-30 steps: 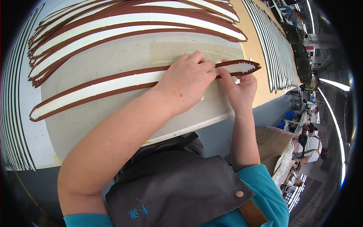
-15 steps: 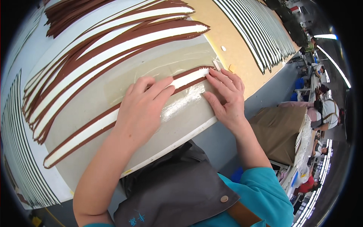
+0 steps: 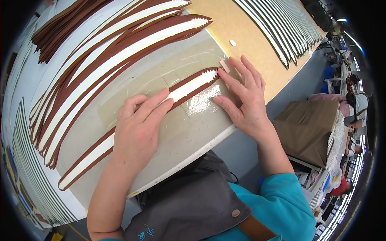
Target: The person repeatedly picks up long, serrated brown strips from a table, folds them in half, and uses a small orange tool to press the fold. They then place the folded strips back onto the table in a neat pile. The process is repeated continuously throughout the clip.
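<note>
A long brown strip with a white band down its middle [image 3: 194,86] lies flat on the grey work mat [image 3: 173,148]. Its far right end is notched in small teeth, and the edges there look folded inward. My left hand [image 3: 140,124] rests over the middle of the strip, fingertips stretched flat on the white band. At the notched tip, my right hand [image 3: 243,94] has its index finger touching the end, with thumb and other fingers spread apart. Just beyond that tip lies a small pale pink piece [image 3: 224,66].
A pile of similar brown and white strips [image 3: 132,52] lies on the far left, with plain brown strips [image 3: 68,28] behind. Dark-edged strips [image 3: 277,32] are rowed at the far right, others [image 3: 36,172] at left. A small white piece [image 3: 233,43] sits on the tan board [image 3: 217,20].
My left hand has slid left along the strip. My right hand's upper fingers have lifted and spread from the notched tip. The whole view has shifted slightly.
</note>
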`<state>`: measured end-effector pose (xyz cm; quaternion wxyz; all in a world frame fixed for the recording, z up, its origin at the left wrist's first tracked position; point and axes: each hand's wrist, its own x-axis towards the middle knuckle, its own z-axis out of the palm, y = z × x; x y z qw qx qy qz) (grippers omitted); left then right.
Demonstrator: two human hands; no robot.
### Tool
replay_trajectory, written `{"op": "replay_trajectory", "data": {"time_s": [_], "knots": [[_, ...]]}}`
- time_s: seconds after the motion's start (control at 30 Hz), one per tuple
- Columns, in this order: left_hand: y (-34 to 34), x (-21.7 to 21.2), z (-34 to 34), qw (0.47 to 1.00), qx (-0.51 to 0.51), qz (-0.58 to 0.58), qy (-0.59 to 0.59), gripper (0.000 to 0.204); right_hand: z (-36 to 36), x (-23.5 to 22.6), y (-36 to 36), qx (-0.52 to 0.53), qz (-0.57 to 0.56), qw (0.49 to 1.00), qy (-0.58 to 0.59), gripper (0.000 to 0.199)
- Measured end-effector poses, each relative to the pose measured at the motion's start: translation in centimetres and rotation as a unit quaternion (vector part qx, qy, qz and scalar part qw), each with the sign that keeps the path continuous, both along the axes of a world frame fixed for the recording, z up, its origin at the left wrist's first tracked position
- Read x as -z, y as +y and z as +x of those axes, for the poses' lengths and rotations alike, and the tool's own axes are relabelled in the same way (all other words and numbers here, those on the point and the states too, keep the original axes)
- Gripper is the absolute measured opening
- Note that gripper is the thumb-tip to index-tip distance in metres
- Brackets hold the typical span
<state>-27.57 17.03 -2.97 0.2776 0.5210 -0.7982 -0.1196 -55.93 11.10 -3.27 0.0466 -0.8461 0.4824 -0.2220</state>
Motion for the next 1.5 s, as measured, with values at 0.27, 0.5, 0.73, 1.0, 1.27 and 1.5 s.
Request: {"op": "replay_trajectory", "data": {"time_s": [0.27,0.5,0.73,1.0,1.27,1.5], "knots": [[-0.1,-0.2,0.1,1.000,-0.001,-0.006,-0.004,0.036,0.1,0.1,-0.3,0.015,0.009,1.000,-0.009,0.051],[0.2,0.1,0.4,1.000,-0.001,-0.020,0.011,0.040,0.0,-0.1,-1.0,0.013,-0.010,1.000,0.002,0.043],[0.1,0.5,0.8,0.999,0.008,-0.020,0.031,0.037,1.3,-2.2,-4.1,-0.031,-0.003,0.998,0.046,0.040],[0.4,1.1,1.0,0.999,0.005,-0.038,0.003,0.038,6.5,-1.1,-0.3,0.011,0.293,0.878,-0.378,0.039],[0.3,1.8,1.0,0.999,0.009,-0.034,0.038,0.036,9.9,-0.1,1.6,-0.016,0.007,0.985,-0.173,0.008],[-0.4,2.2,1.7,0.983,0.034,0.005,0.179,0.030,10.6,-1.6,1.3,-0.089,-0.115,0.989,-0.009,0.011]]}}
